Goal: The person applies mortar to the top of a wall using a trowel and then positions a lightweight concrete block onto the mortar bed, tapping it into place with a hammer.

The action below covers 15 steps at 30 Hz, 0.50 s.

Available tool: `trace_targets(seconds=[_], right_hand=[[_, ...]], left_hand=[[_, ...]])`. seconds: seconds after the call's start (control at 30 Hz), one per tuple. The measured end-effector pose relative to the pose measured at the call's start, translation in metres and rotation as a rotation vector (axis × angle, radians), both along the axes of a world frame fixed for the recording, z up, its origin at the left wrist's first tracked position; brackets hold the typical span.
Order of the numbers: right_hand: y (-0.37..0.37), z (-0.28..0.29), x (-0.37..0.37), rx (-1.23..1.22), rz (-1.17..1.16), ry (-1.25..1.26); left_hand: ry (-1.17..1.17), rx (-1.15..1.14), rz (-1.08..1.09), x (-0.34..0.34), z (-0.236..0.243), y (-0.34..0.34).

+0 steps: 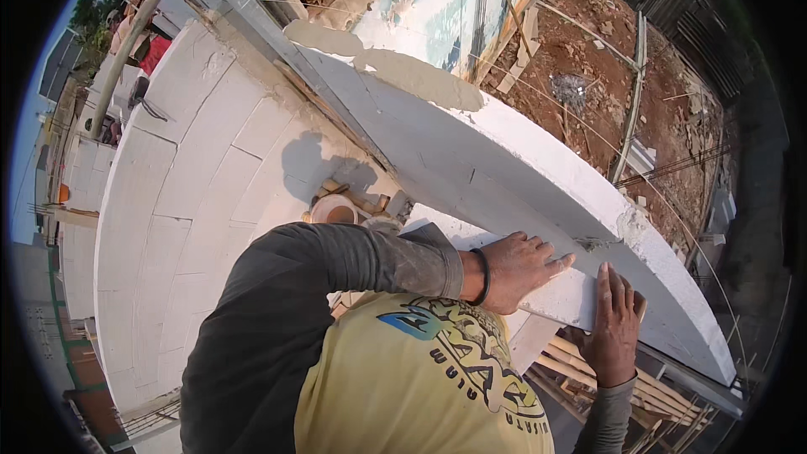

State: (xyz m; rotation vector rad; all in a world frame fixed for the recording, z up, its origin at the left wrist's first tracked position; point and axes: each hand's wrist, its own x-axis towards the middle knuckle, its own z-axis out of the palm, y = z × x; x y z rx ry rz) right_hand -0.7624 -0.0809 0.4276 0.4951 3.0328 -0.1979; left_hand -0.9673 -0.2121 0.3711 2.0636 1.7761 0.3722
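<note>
A white lightweight block [454, 231] lies below my chest, beside the inner face of a white block wall [504, 168]. My left hand [517, 269], with a dark band at the wrist, grips the block's upper side with bent fingers. My right hand [614, 319] grips the block's right end, fingers over its edge. Grey mortar [412, 80] is spread along part of the wall's top, and the block's far end is partly hidden by my left arm.
Another block wall [185, 168] spans the left. A bucket [334, 211] sits below among debris. A metal rail [244, 4] runs along the upper wall. Beyond lie a painted old wall [403, 8], red soil [588, 50] and strings; bamboo poles [656, 395] are at lower right.
</note>
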Motion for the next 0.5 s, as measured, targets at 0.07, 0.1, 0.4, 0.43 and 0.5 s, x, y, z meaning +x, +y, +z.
trace_targets(seconds=[0.07,0.1,0.4,0.43,0.5], right_hand=[[0.01,0.014,-0.024,-0.098,0.135,-0.003],[0.014,0.02,-0.033,-0.115,0.23,-0.003],[0.015,0.173,-0.095,-0.158,0.406,0.173],[0.016,0.191,-0.099,-0.166,0.404,0.259],[0.027,0.219,-0.111,-0.129,0.46,0.418]], left_hand=[[0.007,-0.053,0.082,-0.008,0.018,-0.017],[0.017,-0.077,0.124,-0.01,0.031,-0.025],[0.242,0.005,0.256,-0.072,0.218,-0.073],[0.265,-0.008,0.26,-0.081,0.245,-0.069],[0.274,0.014,0.237,-0.095,0.3,-0.065]])
